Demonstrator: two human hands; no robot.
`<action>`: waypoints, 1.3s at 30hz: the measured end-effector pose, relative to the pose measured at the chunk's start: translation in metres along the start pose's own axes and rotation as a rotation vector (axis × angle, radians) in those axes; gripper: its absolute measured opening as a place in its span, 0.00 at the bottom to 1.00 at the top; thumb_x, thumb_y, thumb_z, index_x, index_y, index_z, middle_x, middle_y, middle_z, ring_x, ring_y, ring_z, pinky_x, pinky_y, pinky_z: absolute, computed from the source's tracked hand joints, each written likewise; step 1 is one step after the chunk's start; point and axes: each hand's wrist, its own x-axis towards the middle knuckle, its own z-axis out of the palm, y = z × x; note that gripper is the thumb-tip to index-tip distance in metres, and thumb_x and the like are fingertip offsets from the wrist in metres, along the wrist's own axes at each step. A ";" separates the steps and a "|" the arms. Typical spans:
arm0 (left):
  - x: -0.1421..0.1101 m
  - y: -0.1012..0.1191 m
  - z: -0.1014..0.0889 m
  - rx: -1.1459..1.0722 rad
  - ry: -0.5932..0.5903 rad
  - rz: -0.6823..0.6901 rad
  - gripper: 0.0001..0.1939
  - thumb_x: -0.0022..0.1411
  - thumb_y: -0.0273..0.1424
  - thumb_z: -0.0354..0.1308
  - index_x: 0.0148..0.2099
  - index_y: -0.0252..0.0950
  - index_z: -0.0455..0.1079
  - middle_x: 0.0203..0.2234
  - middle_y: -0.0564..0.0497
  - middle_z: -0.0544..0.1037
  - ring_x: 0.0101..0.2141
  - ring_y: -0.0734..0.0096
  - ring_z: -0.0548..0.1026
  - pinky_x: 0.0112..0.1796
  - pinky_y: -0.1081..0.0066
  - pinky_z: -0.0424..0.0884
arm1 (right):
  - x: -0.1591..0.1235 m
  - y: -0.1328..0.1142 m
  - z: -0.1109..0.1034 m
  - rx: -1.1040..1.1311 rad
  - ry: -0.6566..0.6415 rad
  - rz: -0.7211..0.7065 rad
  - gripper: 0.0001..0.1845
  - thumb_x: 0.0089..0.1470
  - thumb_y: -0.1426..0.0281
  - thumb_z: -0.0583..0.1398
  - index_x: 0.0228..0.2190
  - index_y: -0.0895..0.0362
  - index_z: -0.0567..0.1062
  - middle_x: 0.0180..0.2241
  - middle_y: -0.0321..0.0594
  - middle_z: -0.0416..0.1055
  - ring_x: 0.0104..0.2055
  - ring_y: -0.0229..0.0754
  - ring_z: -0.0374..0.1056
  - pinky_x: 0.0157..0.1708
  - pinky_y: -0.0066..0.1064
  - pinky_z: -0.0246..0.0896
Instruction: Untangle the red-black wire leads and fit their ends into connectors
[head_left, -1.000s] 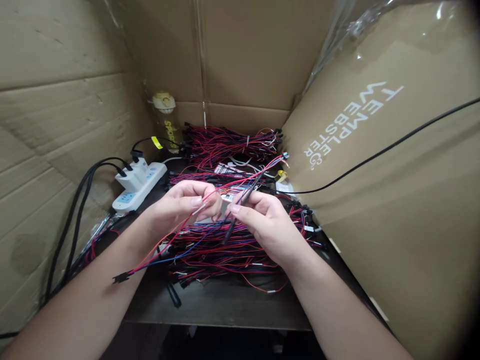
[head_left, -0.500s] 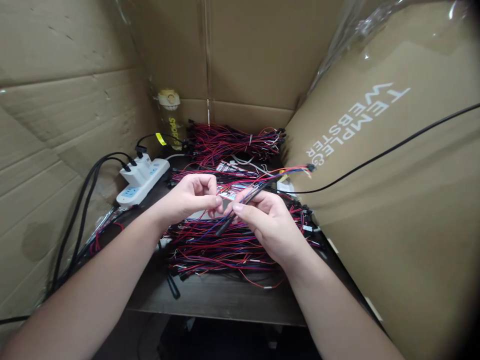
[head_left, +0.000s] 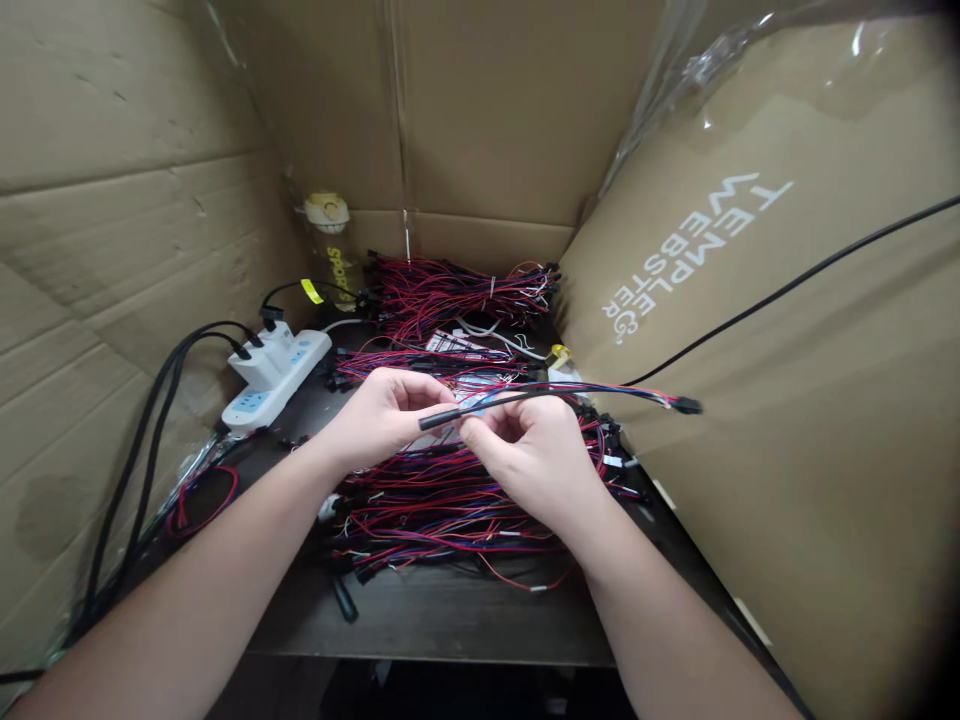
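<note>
Both hands meet over the table, fingers curled in close to each other. My right hand (head_left: 529, 445) is closed on a wire harness (head_left: 600, 388) of red, blue and black wires. The harness stretches to the right and ends in a black connector (head_left: 685, 405). A black sleeved end (head_left: 440, 418) of it points left, across the fingertips of my left hand (head_left: 390, 415). The left fingers are closed too; their tips are partly hidden behind the sleeve, and they seem to pinch part of the harness. Below the hands lies a spread bundle of similar wires (head_left: 450, 510).
A tied wire bundle (head_left: 457, 295) lies at the back, beside a clear bottle (head_left: 330, 245). To the left is a white power strip (head_left: 277, 375) with plugs. A black pen-like tool (head_left: 345, 600) lies near the front edge. Cardboard walls (head_left: 787, 400) close in the table; a black cable (head_left: 787, 275) crosses right.
The harness has swung from a steep slant to nearly level, its connector now lower and farther right. The black sleeve has come up to the left fingertips. The camera view has shifted slightly.
</note>
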 end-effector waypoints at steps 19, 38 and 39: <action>0.002 -0.006 0.007 -0.248 -0.004 0.075 0.14 0.62 0.37 0.71 0.37 0.32 0.73 0.26 0.54 0.77 0.23 0.83 0.70 0.26 0.82 0.67 | 0.005 0.015 0.011 0.144 0.060 -0.180 0.09 0.59 0.77 0.58 0.40 0.57 0.75 0.36 0.41 0.79 0.35 0.40 0.75 0.38 0.34 0.73; -0.003 -0.016 0.015 0.182 0.074 0.350 0.08 0.74 0.35 0.54 0.44 0.36 0.63 0.26 0.56 0.72 0.25 0.79 0.68 0.26 0.79 0.63 | 0.008 0.021 0.015 0.075 0.211 -0.398 0.06 0.60 0.74 0.64 0.32 0.58 0.83 0.35 0.45 0.82 0.39 0.44 0.78 0.44 0.36 0.75; -0.003 -0.016 0.014 0.289 0.069 0.374 0.06 0.75 0.34 0.51 0.44 0.37 0.62 0.25 0.56 0.70 0.24 0.79 0.66 0.26 0.79 0.62 | 0.008 0.023 0.015 0.032 0.198 -0.391 0.06 0.61 0.73 0.64 0.33 0.59 0.83 0.35 0.46 0.82 0.39 0.45 0.78 0.45 0.37 0.74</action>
